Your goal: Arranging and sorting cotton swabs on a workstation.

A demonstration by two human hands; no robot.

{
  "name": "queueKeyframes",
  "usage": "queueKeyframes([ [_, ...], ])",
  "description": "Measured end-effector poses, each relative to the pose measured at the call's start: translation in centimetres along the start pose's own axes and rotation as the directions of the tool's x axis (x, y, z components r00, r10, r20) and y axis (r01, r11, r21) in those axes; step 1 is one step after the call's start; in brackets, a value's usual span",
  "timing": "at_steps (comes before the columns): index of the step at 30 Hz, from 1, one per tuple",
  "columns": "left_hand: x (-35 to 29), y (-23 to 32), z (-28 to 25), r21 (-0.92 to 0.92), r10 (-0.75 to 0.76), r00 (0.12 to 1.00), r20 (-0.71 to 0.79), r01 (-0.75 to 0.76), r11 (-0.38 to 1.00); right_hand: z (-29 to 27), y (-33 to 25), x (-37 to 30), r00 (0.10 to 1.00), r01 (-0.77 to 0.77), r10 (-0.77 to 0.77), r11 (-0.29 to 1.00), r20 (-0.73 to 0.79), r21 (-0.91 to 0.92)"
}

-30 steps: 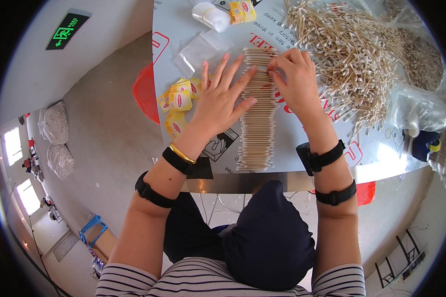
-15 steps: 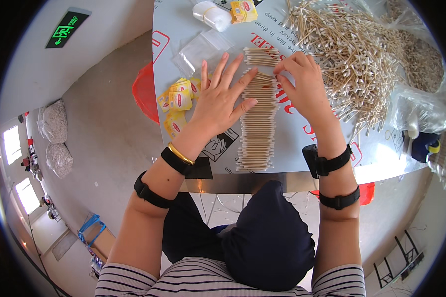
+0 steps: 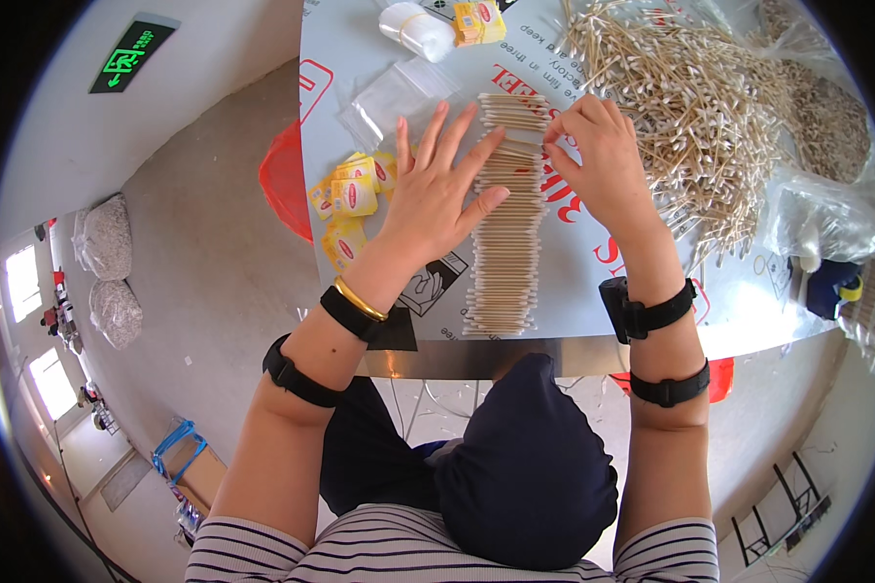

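Note:
A long row of cotton swabs (image 3: 505, 262) lies side by side on the table in front of me, with a smaller group of swabs (image 3: 513, 112) just beyond it across a narrow gap. My left hand (image 3: 426, 202) is open, fingers spread, its index finger and thumb at the row's left ends. At the right ends near that gap, my right hand (image 3: 603, 165) is curled, thumb and forefinger pinched at the tip of a swab; the fingers partly hide the contact. To its right spreads a big loose heap of swabs (image 3: 695, 126).
Yellow printed packets (image 3: 354, 197) lie left of my left hand, beside clear plastic bags (image 3: 391, 105). Farther off are a banded roll of white plastic (image 3: 417, 32) and a stack of yellow packets (image 3: 478, 23). Crumpled clear plastic (image 3: 815, 216) borders the heap. The table's metal edge (image 3: 476, 362) is nearest me.
My right hand has shifted slightly away from me and right. The slanted swabs at the far end of the long row now lie straighter. My left hand has barely moved.

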State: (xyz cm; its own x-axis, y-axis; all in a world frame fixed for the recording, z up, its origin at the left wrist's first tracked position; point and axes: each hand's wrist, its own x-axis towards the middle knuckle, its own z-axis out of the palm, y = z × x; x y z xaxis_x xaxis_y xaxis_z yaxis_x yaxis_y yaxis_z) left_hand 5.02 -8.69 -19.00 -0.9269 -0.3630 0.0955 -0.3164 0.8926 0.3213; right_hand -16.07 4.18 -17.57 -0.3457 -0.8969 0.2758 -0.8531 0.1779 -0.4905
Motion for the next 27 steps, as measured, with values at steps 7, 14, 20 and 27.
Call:
queueKeyframes([
  [7,-0.02,0.04,0.15,-0.026,-0.010,1.000,-0.010,0.010,1.000,0.17,0.13,-0.09,1.000,-0.005,0.006,1.000,0.026,-0.016],
  [14,-0.13,0.07,0.08,-0.017,-0.013,1.000,0.001,0.013,1.000,-0.13,-0.28,-0.41,0.999,-0.011,0.011,1.000,0.044,0.000],
  [20,-0.28,-0.20,0.04,-0.011,-0.004,1.000,0.003,0.004,1.000,0.06,0.00,-0.57,0.999,-0.038,0.038,0.999,0.026,-0.004],
  [27,-0.35,-0.55,0.04,0.011,0.014,1.000,0.001,-0.014,1.000,0.34,0.31,0.14,0.999,-0.042,0.041,0.999,0.034,0.015],
])
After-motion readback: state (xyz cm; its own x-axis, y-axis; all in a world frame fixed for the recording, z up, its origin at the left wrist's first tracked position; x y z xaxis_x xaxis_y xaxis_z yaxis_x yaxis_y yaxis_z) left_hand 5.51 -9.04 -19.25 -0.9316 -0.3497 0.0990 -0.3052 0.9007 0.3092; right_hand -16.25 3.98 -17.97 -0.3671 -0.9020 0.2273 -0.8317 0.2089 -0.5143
